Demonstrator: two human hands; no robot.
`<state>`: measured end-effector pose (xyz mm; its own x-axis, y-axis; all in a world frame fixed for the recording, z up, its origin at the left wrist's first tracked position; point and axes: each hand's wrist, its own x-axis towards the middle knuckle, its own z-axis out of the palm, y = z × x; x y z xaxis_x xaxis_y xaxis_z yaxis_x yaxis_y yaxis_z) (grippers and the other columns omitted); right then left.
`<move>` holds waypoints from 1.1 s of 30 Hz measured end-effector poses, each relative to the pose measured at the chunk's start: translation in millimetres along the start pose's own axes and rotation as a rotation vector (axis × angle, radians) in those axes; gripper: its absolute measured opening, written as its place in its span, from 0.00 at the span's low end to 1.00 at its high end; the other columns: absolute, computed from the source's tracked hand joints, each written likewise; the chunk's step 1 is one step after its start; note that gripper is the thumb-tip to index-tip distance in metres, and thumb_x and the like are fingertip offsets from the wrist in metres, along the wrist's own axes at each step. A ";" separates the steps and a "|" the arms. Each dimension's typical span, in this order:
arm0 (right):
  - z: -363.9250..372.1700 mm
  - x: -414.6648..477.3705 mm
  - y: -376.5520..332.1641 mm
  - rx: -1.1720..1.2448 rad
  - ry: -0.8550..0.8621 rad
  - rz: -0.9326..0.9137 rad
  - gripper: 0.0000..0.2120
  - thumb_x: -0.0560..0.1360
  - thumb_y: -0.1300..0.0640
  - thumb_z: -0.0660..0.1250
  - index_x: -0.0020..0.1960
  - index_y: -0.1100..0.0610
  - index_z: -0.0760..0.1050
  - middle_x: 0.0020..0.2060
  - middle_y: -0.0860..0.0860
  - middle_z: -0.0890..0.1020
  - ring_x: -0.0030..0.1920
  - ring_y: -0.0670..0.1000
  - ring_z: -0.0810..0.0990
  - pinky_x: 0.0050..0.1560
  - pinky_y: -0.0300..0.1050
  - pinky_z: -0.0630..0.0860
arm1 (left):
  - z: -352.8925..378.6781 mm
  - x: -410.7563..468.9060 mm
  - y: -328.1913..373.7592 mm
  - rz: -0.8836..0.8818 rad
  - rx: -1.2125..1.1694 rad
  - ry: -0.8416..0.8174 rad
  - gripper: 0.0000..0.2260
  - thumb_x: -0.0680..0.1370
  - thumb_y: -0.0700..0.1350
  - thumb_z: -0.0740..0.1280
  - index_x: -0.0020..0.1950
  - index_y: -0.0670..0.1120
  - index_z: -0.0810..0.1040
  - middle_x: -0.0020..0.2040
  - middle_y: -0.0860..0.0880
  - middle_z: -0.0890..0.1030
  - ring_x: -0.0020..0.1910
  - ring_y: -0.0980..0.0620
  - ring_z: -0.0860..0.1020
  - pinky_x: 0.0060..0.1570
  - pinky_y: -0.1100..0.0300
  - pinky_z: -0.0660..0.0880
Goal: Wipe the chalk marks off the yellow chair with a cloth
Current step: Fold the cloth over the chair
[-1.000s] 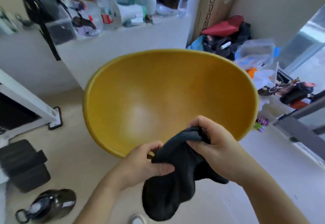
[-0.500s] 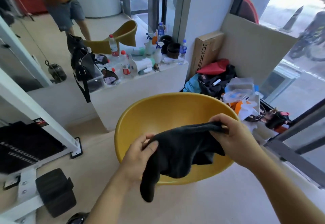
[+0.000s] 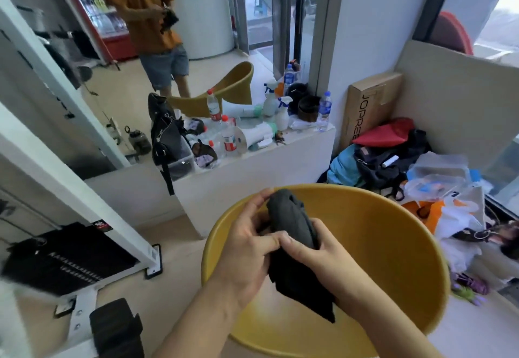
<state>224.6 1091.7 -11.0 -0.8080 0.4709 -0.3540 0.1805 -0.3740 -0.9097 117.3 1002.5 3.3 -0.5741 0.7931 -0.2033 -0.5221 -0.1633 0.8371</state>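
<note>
The yellow chair [image 3: 393,251] is a round tub-shaped shell below me, its inside facing up; I see no clear chalk marks on it. Above its bowl I hold a dark grey cloth [image 3: 292,225], bunched into a thick roll. My left hand [image 3: 247,248] grips the cloth's left side with the thumb pressed across it. From the right, my right hand [image 3: 317,265] is closed around its lower part. A loose corner of the cloth hangs down toward the seat.
A white ledge [image 3: 252,161] behind the chair carries bottles, spray bottles and a black bag. A pile of bags and clothes [image 3: 393,158] lies at the right. White gym equipment [image 3: 84,217] stands at the left. A mirror reflects a person and the chair.
The view has tilted up and back from the chair. The cloth, stretched out between both hands before, is now gathered into a tight bundle with the hands close together.
</note>
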 end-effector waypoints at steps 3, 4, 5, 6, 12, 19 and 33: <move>-15.0 31.6 -7.1 -0.091 0.014 -0.034 0.18 0.70 0.60 0.75 0.58 0.53 0.73 0.48 0.56 0.85 0.46 0.57 0.85 0.48 0.58 0.82 | -16.8 32.6 1.8 0.077 0.339 0.188 0.25 0.71 0.28 0.66 0.60 0.53 0.76 0.50 0.47 0.82 0.49 0.48 0.82 0.45 0.55 0.79; -18.5 41.6 -10.3 -0.142 0.030 -0.052 0.17 0.71 0.63 0.74 0.57 0.52 0.74 0.47 0.54 0.85 0.45 0.56 0.85 0.48 0.58 0.82 | -26.6 42.6 1.4 0.108 0.537 0.251 0.24 0.69 0.33 0.70 0.59 0.57 0.76 0.50 0.49 0.81 0.49 0.51 0.81 0.46 0.55 0.78; -20.6 51.6 -13.8 -0.192 0.043 -0.071 0.17 0.72 0.64 0.72 0.56 0.51 0.75 0.45 0.53 0.86 0.43 0.55 0.86 0.48 0.58 0.82 | -36.3 51.1 0.4 0.128 0.744 0.297 0.23 0.67 0.40 0.72 0.57 0.59 0.76 0.49 0.51 0.79 0.48 0.54 0.79 0.48 0.57 0.77; -21.1 62.1 -16.9 -0.235 0.055 -0.093 0.17 0.72 0.66 0.71 0.55 0.49 0.75 0.45 0.52 0.86 0.42 0.54 0.86 0.46 0.57 0.82 | -45.8 59.0 -2.6 0.138 0.932 0.337 0.21 0.66 0.45 0.74 0.56 0.61 0.76 0.49 0.52 0.75 0.48 0.56 0.76 0.48 0.60 0.74; 3.5 130.8 -12.1 -0.502 0.144 -0.245 0.22 0.72 0.67 0.65 0.51 0.39 0.74 0.42 0.39 0.83 0.41 0.44 0.82 0.42 0.41 0.80 | -80.7 84.7 -10.3 -0.039 0.721 0.212 0.23 0.70 0.61 0.67 0.64 0.59 0.71 0.57 0.55 0.77 0.55 0.57 0.77 0.53 0.56 0.78; 65.3 244.4 20.1 -0.672 -0.077 -0.215 0.27 0.72 0.61 0.67 0.67 0.40 0.69 0.57 0.35 0.79 0.59 0.39 0.75 0.59 0.38 0.73 | -158.4 190.5 17.7 -0.248 0.161 0.459 0.13 0.76 0.47 0.68 0.59 0.47 0.74 0.51 0.45 0.84 0.47 0.45 0.83 0.37 0.53 0.79; 58.9 474.5 107.0 -0.449 0.322 0.127 0.24 0.71 0.71 0.69 0.48 0.41 0.82 0.48 0.44 0.85 0.45 0.38 0.82 0.48 0.37 0.76 | -366.1 535.7 37.8 0.031 1.096 0.581 0.19 0.80 0.46 0.58 0.70 0.60 0.61 0.64 0.43 0.68 0.54 0.41 0.75 0.55 0.52 0.72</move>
<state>-172.5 1228.1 -263.5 -0.5652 0.6910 -0.4507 0.5424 -0.1004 -0.8341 -441.0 1206.4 -259.9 -0.9170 0.3748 -0.1368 0.1388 0.6211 0.7714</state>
